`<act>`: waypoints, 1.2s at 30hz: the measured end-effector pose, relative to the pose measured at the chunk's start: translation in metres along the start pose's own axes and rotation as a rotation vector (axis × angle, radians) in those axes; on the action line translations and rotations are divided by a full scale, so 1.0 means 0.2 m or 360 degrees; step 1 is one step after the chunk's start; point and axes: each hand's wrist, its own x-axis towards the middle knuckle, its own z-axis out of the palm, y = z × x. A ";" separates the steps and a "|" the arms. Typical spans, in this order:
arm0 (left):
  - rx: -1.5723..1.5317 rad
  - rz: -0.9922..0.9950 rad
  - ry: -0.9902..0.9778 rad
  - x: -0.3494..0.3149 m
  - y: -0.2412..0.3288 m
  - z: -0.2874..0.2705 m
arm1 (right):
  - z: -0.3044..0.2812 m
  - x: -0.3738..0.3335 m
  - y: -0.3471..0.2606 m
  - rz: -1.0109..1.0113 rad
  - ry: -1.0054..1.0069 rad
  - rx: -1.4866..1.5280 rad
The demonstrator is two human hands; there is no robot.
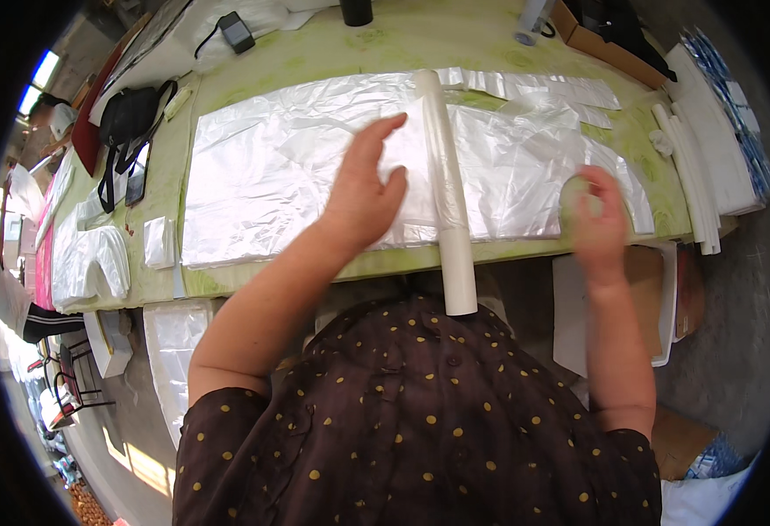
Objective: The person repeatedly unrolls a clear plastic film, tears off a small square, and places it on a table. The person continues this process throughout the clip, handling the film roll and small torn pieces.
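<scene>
A long pale roll, like a cardboard tube wrapped in plastic film (452, 210), lies across a stack of clear plastic sheets (262, 175) on the table. Its near end juts past the table edge toward my body. Just left of this roll, my left hand (363, 188) hovers over the sheets, thumb and fingers apart, holding nothing. My right hand (602, 223) is at the right end of the sheets, blurred, with fingers curled. Against those fingers shows a round, pale-green ring-like shape (569, 200), too smeared to name.
On the left lie a black bag (131, 116), a phone (138, 180) and folded plastic bags (96, 263). A small dark device (236, 32) and a black cup (357, 10) stand at the back. Far right are an open cardboard box (609, 57) and white rolls (690, 180).
</scene>
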 end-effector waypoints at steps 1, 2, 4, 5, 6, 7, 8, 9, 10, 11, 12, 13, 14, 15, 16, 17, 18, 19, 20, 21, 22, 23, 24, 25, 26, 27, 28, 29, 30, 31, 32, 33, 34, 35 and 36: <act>-0.0028 -0.0114 -0.0076 -0.02 0.00 0.07 | 0.10 0.00 -0.09 -0.0175 -0.0154 -0.0004; -0.0034 -0.0240 -0.0142 -0.05 -0.02 0.11 | 0.19 0.01 -0.14 -0.0353 -0.0316 0.0002; 0.0215 -0.0225 -0.0327 -0.09 -0.04 0.11 | 0.32 0.07 -0.20 -0.0404 -0.0699 -0.0136; 0.0373 -0.0185 -0.0371 -0.10 -0.03 0.12 | 0.34 0.09 -0.13 -0.0315 -0.0689 -0.0287; 0.0527 -0.0138 -0.0416 -0.10 -0.03 0.13 | 0.39 0.10 -0.02 -0.0221 -0.0675 -0.0443; 0.0693 -0.0106 -0.0446 -0.11 -0.03 0.14 | 0.42 0.13 0.06 -0.0142 -0.0670 -0.0584; 0.0671 -0.0125 -0.0446 -0.11 -0.03 0.13 | 0.38 0.22 0.06 0.0003 -0.0598 -0.0586; 0.0646 -0.0136 -0.0453 -0.11 -0.01 0.14 | 0.35 0.23 0.20 0.0219 -0.0295 -0.0489; 0.0622 -0.0158 -0.0462 -0.11 0.00 0.14 | 0.25 0.27 0.27 0.0540 -0.0068 -0.0176; 0.0621 -0.0165 -0.0459 -0.12 0.00 0.14 | 0.13 0.32 0.33 0.0860 0.0160 0.0137; 0.0623 -0.0170 -0.0457 -0.11 0.00 0.15 | 0.02 0.35 0.38 0.0976 0.0437 0.0025; 0.0612 -0.0158 -0.0465 -0.10 0.00 0.16 | -0.13 0.32 0.50 0.0860 0.0663 0.0203; 0.0588 -0.0135 -0.0498 -0.09 0.01 0.16 | -0.22 0.28 0.58 0.0742 0.0885 0.0385; 0.0587 -0.0145 -0.0510 -0.10 0.01 0.14 | -0.19 0.26 0.49 0.0738 0.0793 0.0279; 0.0583 -0.0151 -0.0524 -0.11 0.01 0.12 | -0.19 0.21 0.39 0.0729 0.0704 0.0171; 0.0575 -0.0155 -0.0580 -0.12 0.00 0.09 | -0.17 0.14 0.24 0.0712 0.0626 0.0056; 0.0575 -0.0152 -0.0597 -0.13 0.00 0.07 | -0.12 0.04 0.13 0.0528 0.0316 -0.0020; 0.0574 -0.0131 -0.0615 -0.13 -0.01 0.07 | -0.06 -0.04 0.00 0.0336 0.0025 -0.0101; 0.0568 -0.0088 -0.0643 -0.12 -0.01 0.07 | 0.03 -0.12 -0.12 0.0118 -0.0146 -0.0082; 0.0555 -0.0089 -0.0669 -0.11 -0.02 0.07 | 0.12 -0.16 -0.25 0.0009 -0.0267 0.0116; 0.0554 -0.0068 -0.0704 -0.10 -0.02 0.07 | 0.20 -0.20 -0.31 -0.0178 -0.0402 0.0145; 0.0557 -0.0057 -0.0730 -0.10 -0.03 0.07 | 0.27 -0.20 -0.38 -0.0270 -0.0529 0.0215; 0.0563 -0.0047 -0.0755 -0.10 -0.04 0.05 | 0.31 -0.19 -0.43 -0.0376 -0.0682 0.0287; 0.0549 -0.0056 -0.0809 -0.09 -0.04 0.04 | 0.36 -0.20 -0.43 -0.0391 -0.0780 0.0368; 0.0493 -0.0097 -0.0816 -0.08 -0.04 0.02 | 0.38 -0.20 -0.46 -0.0409 -0.0822 0.0377; 0.0437 -0.0138 -0.0824 -0.06 -0.03 -0.01 | 0.39 -0.20 -0.47 -0.0415 -0.0814 0.0367; 0.0382 -0.0180 -0.0832 -0.04 -0.02 -0.03 | 0.40 -0.20 -0.48 -0.0420 -0.0805 0.0358; 0.0227 -0.0068 -0.0651 -0.04 0.02 -0.05 | 0.40 -0.21 -0.48 -0.0417 -0.0812 0.0335; 0.0299 0.0089 -0.0635 -0.01 0.03 -0.05 | 0.39 -0.21 -0.48 -0.0412 -0.0819 0.0312; 0.0370 0.0246 -0.0618 0.02 0.04 -0.03 | 0.39 -0.21 -0.48 -0.0407 -0.0825 0.0290; 0.0438 0.0391 -0.0596 0.03 0.06 -0.01 | 0.39 -0.21 -0.49 -0.0403 -0.0823 0.0287; 0.0386 0.0350 -0.0606 0.04 0.08 0.01 | 0.40 -0.21 -0.51 -0.0398 -0.0820 0.0284; 0.0457 0.0331 -0.0617 0.03 0.06 0.04 | 0.40 -0.21 -0.52 -0.0394 -0.0818 0.0283; 0.0530 0.0314 -0.0628 0.03 0.04 0.06 | 0.40 -0.21 -0.52 -0.0387 -0.0781 0.0291; 0.0604 0.0295 -0.0637 0.02 0.01 0.07 | 0.39 -0.23 -0.53 -0.0381 -0.0746 0.0300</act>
